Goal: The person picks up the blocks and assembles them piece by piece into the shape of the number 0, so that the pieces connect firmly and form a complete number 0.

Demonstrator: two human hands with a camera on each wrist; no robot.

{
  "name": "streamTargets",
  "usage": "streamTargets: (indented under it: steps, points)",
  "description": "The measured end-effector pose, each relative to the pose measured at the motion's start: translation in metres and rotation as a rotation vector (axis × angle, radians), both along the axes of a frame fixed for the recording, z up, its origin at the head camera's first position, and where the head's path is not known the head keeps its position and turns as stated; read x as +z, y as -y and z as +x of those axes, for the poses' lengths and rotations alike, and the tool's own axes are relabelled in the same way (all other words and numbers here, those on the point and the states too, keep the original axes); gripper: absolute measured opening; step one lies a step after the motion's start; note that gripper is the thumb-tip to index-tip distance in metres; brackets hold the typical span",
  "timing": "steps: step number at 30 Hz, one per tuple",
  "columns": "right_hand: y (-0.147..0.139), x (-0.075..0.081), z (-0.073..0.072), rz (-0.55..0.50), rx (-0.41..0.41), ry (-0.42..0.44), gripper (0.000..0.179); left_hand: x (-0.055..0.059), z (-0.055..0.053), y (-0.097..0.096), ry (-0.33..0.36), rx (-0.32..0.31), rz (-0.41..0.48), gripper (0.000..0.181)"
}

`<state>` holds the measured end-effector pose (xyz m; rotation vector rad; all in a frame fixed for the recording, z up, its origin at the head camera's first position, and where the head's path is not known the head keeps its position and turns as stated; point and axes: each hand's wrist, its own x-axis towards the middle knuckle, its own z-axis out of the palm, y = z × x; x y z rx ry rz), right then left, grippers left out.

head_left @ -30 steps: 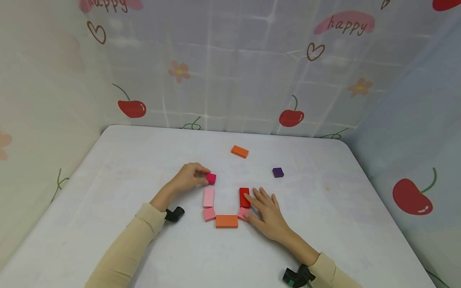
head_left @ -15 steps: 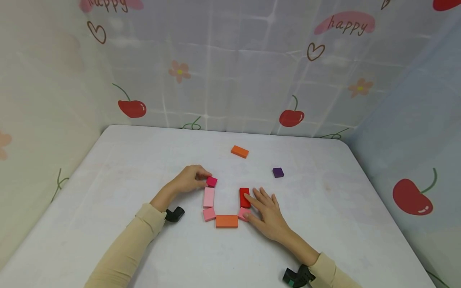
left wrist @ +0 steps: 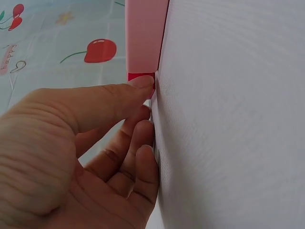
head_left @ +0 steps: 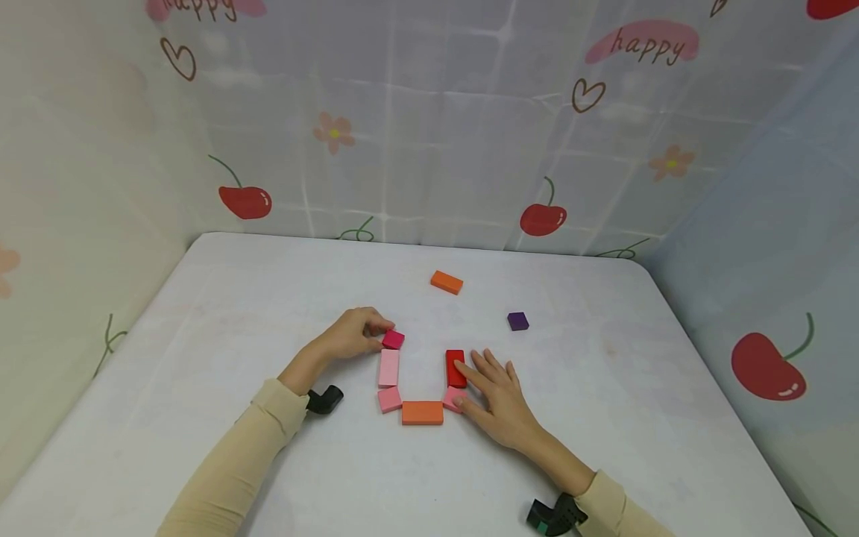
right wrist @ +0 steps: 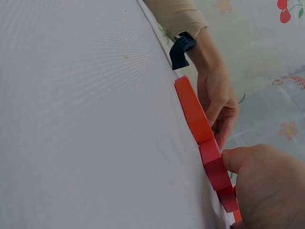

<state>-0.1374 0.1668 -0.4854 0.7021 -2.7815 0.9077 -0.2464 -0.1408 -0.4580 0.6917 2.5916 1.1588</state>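
Head view: the magenta cube (head_left: 393,339) is pinched by the left hand (head_left: 351,333), askew at the far end of the pink bar (head_left: 388,369), apparently being placed, while the red bar (head_left: 453,376) is touched by the spread right hand (head_left: 498,399); squaring, then release, seems called for.

1. Left sleeve (head_left: 231,466): plain beige cloth, lightly wrinkled along the forearm, ending in a broader, creased cuff (head_left: 283,406).
2. Right sleeve (head_left: 624,514): the same beige, also finished with a cuff; only its end section shows in the head view.
3. Left wrist camera (head_left: 325,400): a small black unit with a bent shape and rounded outer end, looking blue-black in the right wrist view.
4. Right wrist camera (head_left: 555,516): likewise black and angular, carrying a small green patch (head_left: 542,527).
5. Left hand (left wrist: 35,157): bare, fine creases lining the thumb's base.
6. Right hand (head_left: 496,399): bare too.
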Motion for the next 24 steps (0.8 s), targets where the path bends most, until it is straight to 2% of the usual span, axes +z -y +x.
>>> streamTargets:
  steps: [24]
  points:
    - [-0.0007,-0.002,-0.0007,-0.018,0.015,-0.017,0.057,0.0003,0.0005,0.0001,0.007,0.015,0.02,0.033]
